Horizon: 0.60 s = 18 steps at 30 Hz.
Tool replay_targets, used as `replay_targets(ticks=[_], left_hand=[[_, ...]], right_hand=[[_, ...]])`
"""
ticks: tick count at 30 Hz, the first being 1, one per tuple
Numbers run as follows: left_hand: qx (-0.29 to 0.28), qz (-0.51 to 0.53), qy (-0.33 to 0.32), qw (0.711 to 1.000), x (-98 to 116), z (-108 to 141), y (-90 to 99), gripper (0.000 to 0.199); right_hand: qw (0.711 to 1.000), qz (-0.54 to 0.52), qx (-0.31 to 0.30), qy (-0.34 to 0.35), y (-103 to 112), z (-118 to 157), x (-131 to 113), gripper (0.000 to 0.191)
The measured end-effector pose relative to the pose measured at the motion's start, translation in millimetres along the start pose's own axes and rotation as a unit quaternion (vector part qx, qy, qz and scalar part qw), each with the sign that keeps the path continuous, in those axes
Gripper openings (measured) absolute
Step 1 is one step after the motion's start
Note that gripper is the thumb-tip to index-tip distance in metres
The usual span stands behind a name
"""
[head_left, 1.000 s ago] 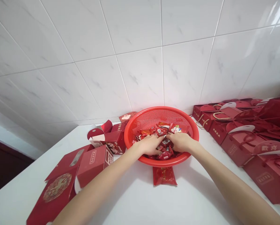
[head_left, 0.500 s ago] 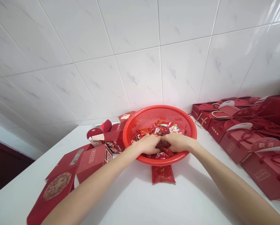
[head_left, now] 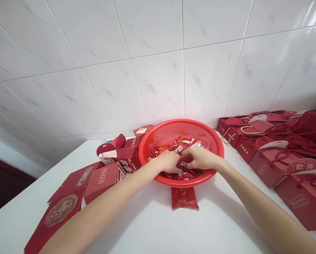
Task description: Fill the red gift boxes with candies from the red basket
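A round red plastic basket (head_left: pixel 183 182) with perforated walls stands against the tiled wall. Red wrapped packets (head_left: pixel 186 175) fill its bottom. Both of my hands reach in over the near rim. My left hand (head_left: pixel 169 162) rests on the packets at the left of the middle, its fingers partly sunk among them. On the right, my right hand (head_left: pixel 199 157) has its thumb and fingers apart around a dark red packet (head_left: pixel 183 163), and whether it grips it cannot be made out. One red packet (head_left: pixel 184 198) lies on the white table just in front of the basket.
Red gift boxes with rope handles (head_left: pixel 269 160) stand in rows at the right. More red boxes (head_left: pixel 101 180) lie at the left, near my left forearm. A patterned red box (head_left: pixel 143 131) sits behind the basket. White tiles (head_left: pixel 158 84) rise behind.
My right hand has opened its fingers somewhat and shifted slightly over the packets. My left hand has hardly moved. The view has shifted a little.
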<state>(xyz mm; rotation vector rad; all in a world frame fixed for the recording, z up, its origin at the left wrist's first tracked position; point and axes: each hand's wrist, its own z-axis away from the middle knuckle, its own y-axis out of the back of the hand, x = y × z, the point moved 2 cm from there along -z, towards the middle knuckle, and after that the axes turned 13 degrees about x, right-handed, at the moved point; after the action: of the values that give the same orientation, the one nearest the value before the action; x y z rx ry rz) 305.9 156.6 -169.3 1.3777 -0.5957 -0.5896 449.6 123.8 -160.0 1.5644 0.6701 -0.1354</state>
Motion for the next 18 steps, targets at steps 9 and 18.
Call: replay_targets(ticks=[9,18], left_hand=[[-0.044,-0.002,-0.035,0.998,-5,-3,-1.8,0.02],[-0.068,0.074,-0.051,0.994,-6,-4,-2.9,0.011]], right_hand=[[0.965,-0.124,0.215,-0.08,8,-3,9,0.025],[0.941,-0.207,0.25,-0.094,5,-6,17,0.022]])
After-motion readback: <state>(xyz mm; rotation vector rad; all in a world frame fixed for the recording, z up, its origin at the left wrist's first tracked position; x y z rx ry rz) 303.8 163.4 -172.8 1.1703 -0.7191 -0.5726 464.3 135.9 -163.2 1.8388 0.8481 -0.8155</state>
